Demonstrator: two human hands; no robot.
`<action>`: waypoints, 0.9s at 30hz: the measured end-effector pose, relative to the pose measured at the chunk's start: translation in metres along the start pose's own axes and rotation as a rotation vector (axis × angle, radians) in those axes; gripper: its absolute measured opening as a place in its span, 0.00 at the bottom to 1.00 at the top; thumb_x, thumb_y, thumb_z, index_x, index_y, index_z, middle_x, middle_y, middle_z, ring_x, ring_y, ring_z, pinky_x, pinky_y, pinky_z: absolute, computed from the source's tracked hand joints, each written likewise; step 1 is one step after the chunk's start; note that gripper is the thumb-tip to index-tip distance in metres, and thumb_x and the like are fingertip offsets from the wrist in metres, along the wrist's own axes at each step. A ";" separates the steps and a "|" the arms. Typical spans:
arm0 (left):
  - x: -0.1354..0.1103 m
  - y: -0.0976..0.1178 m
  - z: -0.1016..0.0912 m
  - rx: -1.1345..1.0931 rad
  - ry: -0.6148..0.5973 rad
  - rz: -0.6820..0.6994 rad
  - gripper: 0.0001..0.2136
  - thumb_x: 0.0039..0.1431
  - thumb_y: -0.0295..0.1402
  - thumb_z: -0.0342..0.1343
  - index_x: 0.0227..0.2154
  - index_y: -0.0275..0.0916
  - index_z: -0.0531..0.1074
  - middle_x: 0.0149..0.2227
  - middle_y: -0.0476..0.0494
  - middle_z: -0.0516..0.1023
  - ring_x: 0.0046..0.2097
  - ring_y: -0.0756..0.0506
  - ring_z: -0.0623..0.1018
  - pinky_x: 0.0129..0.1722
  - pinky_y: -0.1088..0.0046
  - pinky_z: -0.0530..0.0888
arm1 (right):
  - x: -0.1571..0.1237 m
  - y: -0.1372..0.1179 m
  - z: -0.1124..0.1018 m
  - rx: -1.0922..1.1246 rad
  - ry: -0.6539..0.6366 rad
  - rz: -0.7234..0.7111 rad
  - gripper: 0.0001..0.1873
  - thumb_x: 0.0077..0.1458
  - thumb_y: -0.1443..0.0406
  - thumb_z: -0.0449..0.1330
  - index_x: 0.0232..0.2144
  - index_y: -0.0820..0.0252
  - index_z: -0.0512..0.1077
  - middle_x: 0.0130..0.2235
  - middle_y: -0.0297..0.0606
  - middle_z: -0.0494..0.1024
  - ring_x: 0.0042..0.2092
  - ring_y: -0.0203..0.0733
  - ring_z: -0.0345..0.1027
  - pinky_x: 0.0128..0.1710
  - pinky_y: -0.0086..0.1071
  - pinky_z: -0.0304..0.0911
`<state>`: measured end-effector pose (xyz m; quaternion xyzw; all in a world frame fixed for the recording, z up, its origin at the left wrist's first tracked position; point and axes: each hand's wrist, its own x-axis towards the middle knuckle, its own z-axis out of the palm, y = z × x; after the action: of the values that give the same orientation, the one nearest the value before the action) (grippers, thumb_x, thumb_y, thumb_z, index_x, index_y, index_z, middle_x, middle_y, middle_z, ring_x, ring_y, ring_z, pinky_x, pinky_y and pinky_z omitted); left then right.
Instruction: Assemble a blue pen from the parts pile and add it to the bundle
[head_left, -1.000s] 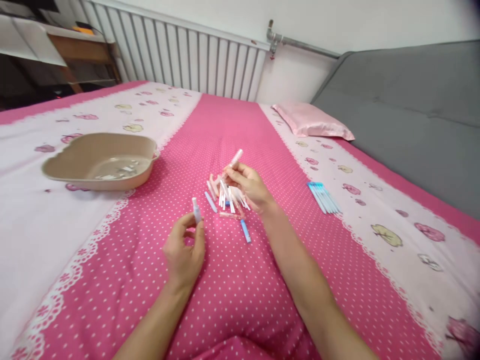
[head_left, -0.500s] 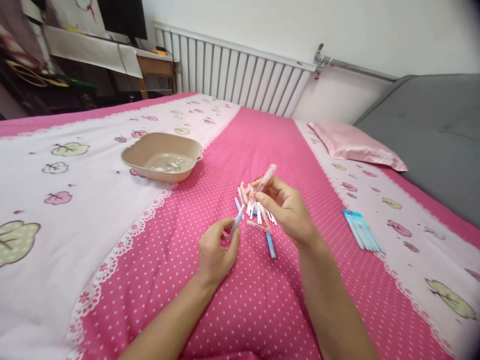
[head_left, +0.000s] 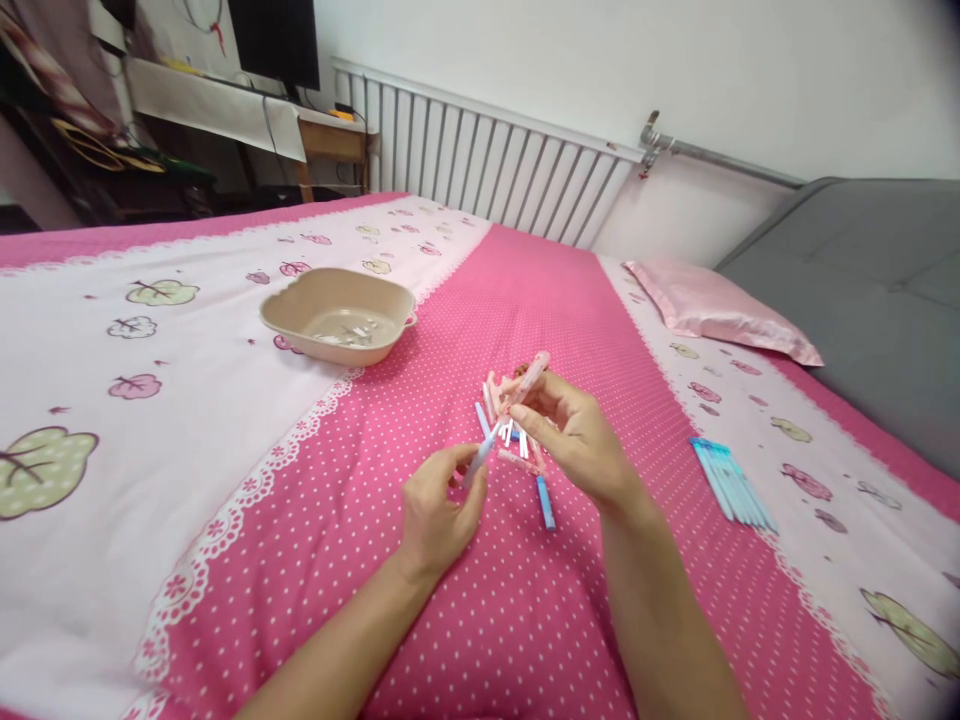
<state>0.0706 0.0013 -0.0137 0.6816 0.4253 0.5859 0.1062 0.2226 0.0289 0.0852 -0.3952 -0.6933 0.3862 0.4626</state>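
Note:
My left hand [head_left: 442,505] is closed on a pale blue pen barrel [head_left: 480,458], its narrow tip pointing up and away. Between the thumb and fingers of my right hand [head_left: 577,430] is a clear pink patterned pen tube [head_left: 534,375], held at a slant. The tube's lower end and the barrel's tip meet or nearly meet; contact is hard to make out. Just beyond lies a loose pile of pink pen parts [head_left: 491,395] and white sticks [head_left: 523,443], partly hidden by my right hand. A blue pen piece [head_left: 545,503] lies nearer me.
On the left of the pink dotted bedspread [head_left: 517,620] stands a beige basin [head_left: 289,325] with small pale pieces inside. A row of light blue pens [head_left: 731,485] lies to the right. Farther back are a pink pillow [head_left: 720,310] and a white radiator [head_left: 487,150].
The pale blue barrel's tip and the lower end of the pink tube have come together. Both hands keep their hold. The whole view has shifted slightly.

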 end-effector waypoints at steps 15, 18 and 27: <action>0.001 0.002 -0.001 0.004 0.003 -0.011 0.08 0.57 0.28 0.53 0.39 0.38 0.71 0.29 0.47 0.77 0.29 0.50 0.74 0.28 0.75 0.72 | 0.001 0.002 0.001 -0.096 -0.125 0.011 0.09 0.57 0.64 0.57 0.41 0.57 0.71 0.40 0.37 0.75 0.43 0.40 0.70 0.46 0.37 0.64; 0.001 0.002 -0.001 0.006 0.001 -0.012 0.08 0.57 0.28 0.53 0.39 0.37 0.71 0.29 0.47 0.77 0.29 0.50 0.74 0.28 0.75 0.72 | 0.000 0.001 0.001 -0.117 -0.140 0.013 0.08 0.57 0.64 0.57 0.41 0.57 0.71 0.39 0.36 0.75 0.42 0.39 0.70 0.45 0.36 0.64; 0.000 0.002 -0.001 0.003 0.000 -0.017 0.08 0.57 0.27 0.53 0.40 0.37 0.70 0.29 0.47 0.77 0.29 0.50 0.74 0.28 0.75 0.72 | 0.000 0.000 0.002 -0.125 -0.156 0.012 0.08 0.57 0.65 0.57 0.40 0.57 0.71 0.39 0.36 0.75 0.42 0.38 0.70 0.45 0.36 0.64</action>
<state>0.0706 0.0000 -0.0126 0.6781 0.4321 0.5842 0.1100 0.2211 0.0288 0.0843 -0.3961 -0.7476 0.3746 0.3792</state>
